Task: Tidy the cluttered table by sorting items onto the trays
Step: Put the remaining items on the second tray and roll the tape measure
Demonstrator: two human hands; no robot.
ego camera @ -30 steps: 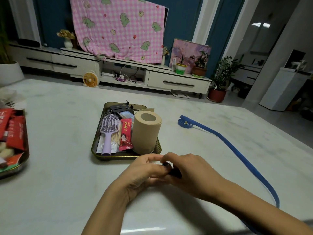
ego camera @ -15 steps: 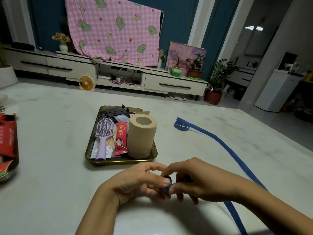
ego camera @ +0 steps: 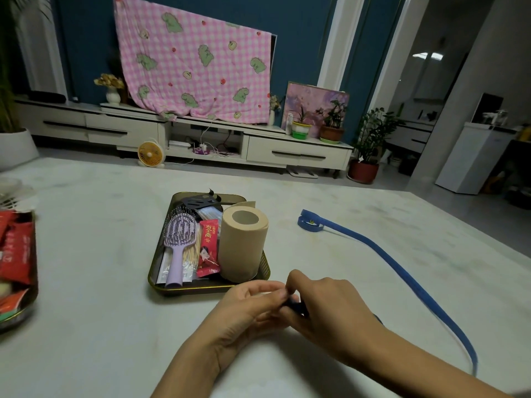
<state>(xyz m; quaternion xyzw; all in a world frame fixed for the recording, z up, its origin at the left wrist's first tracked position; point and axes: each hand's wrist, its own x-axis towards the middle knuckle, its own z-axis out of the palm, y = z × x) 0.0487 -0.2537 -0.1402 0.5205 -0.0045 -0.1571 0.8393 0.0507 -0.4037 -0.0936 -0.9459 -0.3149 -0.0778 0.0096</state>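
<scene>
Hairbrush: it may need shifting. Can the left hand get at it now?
Probably, once freed: the hairbrush lies uncovered atop the tray, handle nearest, but the left hand is pinching the strap.

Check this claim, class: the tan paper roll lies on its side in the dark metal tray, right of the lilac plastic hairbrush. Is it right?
No. The head view shows the tan paper roll standing upright in the dark metal tray, right of the lilac plastic hairbrush.

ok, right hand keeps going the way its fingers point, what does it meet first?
The left hand: the right hand points left and slightly away, fingertips touching the left's over the end of the blue strap. Beyond that, likely the tray rim, though depth is unclear.
</scene>
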